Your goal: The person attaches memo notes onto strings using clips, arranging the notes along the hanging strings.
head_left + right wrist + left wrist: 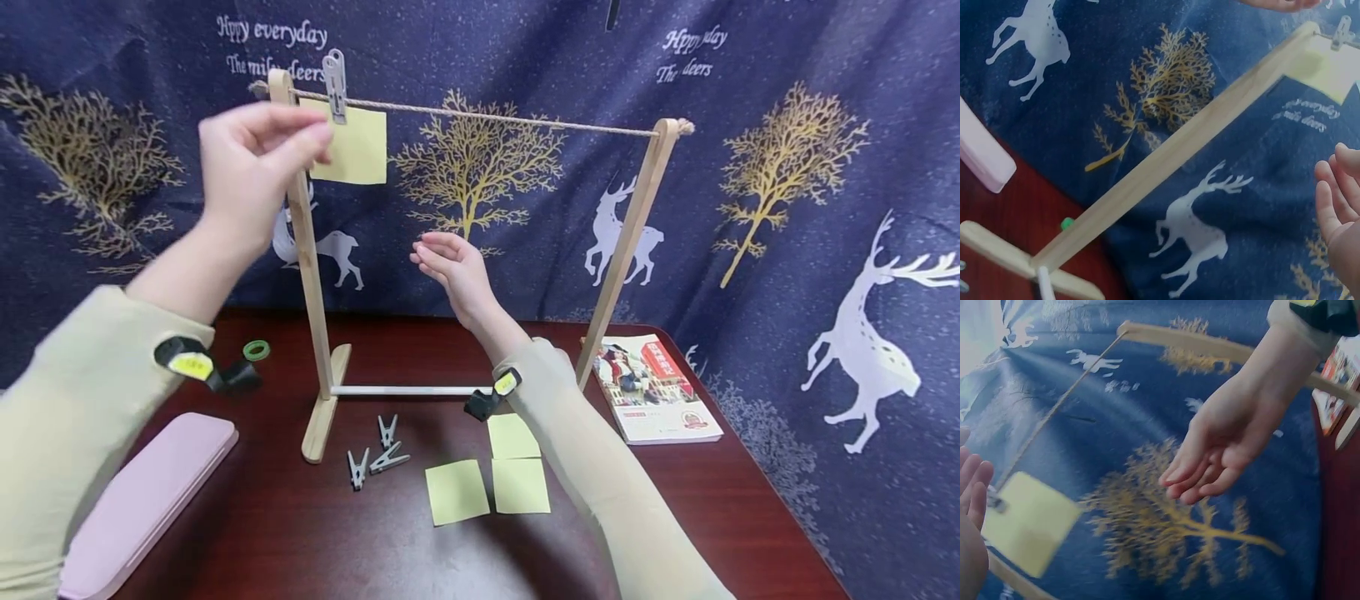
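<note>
A pale yellow sticky note [362, 148] hangs from a twine line [480, 115], held by a grey clothespin [335, 87] near the left post. My left hand [251, 162] is raised in front of that post, its loosely bent fingers overlapping the note's left edge in the head view. Seen from the right wrist, the left hand [1282, 4] stands apart from the note and clothespin. My right hand [461, 275] hovers below the line, at mid-frame, with relaxed fingers and nothing in them. From the left wrist, the right hand [1229, 437] shows its bent fingers.
Several grey clothespins [358, 468] and three yellow notes [457, 492] lie on the dark red table [300, 533]. A pink case [153, 500] and green tape roll [256, 350] are left; a book [652, 387] is by the wooden right post [628, 250].
</note>
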A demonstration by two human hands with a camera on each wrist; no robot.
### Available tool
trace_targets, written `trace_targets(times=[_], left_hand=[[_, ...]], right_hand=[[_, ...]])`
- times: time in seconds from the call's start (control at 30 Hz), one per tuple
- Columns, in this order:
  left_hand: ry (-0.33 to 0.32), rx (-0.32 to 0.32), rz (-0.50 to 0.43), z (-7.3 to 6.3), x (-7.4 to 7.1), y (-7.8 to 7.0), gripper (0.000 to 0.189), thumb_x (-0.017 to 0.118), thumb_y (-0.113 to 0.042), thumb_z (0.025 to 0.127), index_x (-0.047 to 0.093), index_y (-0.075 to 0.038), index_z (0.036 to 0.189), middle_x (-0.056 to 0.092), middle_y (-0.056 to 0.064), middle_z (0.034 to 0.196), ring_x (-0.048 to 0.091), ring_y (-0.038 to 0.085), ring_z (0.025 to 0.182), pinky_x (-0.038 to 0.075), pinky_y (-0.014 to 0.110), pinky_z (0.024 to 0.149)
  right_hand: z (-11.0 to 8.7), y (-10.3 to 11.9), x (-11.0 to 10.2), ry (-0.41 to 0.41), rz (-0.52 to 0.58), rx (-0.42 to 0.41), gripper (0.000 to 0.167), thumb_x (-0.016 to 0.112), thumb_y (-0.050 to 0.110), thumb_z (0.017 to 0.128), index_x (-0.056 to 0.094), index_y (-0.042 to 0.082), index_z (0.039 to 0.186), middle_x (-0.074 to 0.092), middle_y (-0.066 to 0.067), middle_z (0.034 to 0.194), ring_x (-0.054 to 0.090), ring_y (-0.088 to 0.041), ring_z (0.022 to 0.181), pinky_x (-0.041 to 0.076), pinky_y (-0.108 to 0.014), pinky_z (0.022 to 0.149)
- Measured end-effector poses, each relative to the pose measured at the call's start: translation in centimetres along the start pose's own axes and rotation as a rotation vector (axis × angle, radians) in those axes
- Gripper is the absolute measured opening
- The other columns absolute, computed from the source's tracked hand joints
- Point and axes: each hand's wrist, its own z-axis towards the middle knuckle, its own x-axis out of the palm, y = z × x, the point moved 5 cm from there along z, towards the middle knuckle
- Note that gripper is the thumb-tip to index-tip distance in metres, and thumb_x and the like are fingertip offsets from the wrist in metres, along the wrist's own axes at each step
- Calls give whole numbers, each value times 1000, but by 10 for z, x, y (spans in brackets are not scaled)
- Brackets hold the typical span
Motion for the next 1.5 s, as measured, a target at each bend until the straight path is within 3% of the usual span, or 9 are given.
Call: trace_targets(times=[0.1, 0.23, 0.47, 0.77, 0.9, 1.0, 1.13, 1.23, 1.5], left_hand=[[13, -8, -45, -21, 0, 18, 13, 71, 4, 83, 77, -7, 84, 73, -2, 70, 67, 8, 61, 50, 18, 65], [7, -33, -27, -50, -3, 47, 18, 69, 4, 85, 77, -12, 85, 73, -6, 69, 68, 5, 62, 51, 17, 64], [-46, -80, 116, -102, -8, 101, 10, 73, 0, 84, 76, -2, 93, 74, -12, 74, 70, 1, 68, 53, 14, 66], [-60, -238, 195, -154, -15, 151, 22, 73, -2, 85, 70, 13, 100, 73, -15, 76, 68, -3, 71, 52, 13, 66], [-6, -249, 314, -172, -14, 171, 21, 75, -6, 85, 72, 8, 101, 74, -8, 77, 65, -7, 71, 50, 11, 66], [84, -234, 426, -184, -11, 187, 21, 76, -9, 85, 73, 2, 102, 75, 5, 83, 61, -8, 72, 48, 10, 67], [210, -293, 479, -198, -7, 206, 24, 75, -14, 87, 72, -1, 107, 74, 16, 94, 62, -7, 76, 49, 12, 71], [254, -357, 497, -205, -9, 215, 25, 74, -16, 87, 72, -2, 108, 74, 17, 98, 66, 0, 81, 51, 15, 74], [365, -420, 595, -210, -15, 222, 25, 74, -14, 86, 71, 2, 105, 74, 17, 98, 72, 27, 87, 55, 25, 74]], right_hand=[[-8, -10, -13, -15, -2, 7, 20, 56, -6, 94, 56, -6, 114, 68, -2, 93, 68, -8, 80, 53, -19, 76], [-20, -27, -34, -42, -15, 19, 16, 55, -7, 93, 58, -3, 108, 68, 2, 88, 69, -7, 78, 53, -19, 75], [-44, -57, -72, -87, -38, 54, 16, 55, -10, 92, 57, -3, 107, 70, 6, 83, 69, -5, 76, 53, -17, 73], [-81, -77, -125, -138, -178, 35, 18, 60, -7, 89, 59, -8, 108, 71, 5, 86, 71, -11, 82, 55, -22, 79], [-92, -83, -142, -158, -245, 40, 19, 62, -5, 89, 60, -8, 108, 71, 11, 83, 69, -6, 80, 54, -23, 81], [-99, -89, -152, -188, -268, 50, 18, 64, -4, 89, 62, -6, 107, 71, 12, 83, 68, -3, 81, 53, -22, 82], [-105, -98, -162, -180, -341, 84, 28, 66, 0, 89, 59, -10, 114, 72, 9, 90, 66, -2, 86, 51, -20, 84], [-110, -102, -169, -163, -397, 115, 35, 67, 2, 89, 57, -12, 119, 72, 2, 99, 66, -3, 90, 50, -20, 85], [-116, -108, -185, -130, -461, 140, 36, 69, 3, 88, 57, -12, 118, 68, -22, 114, 68, -7, 93, 53, -21, 85]])
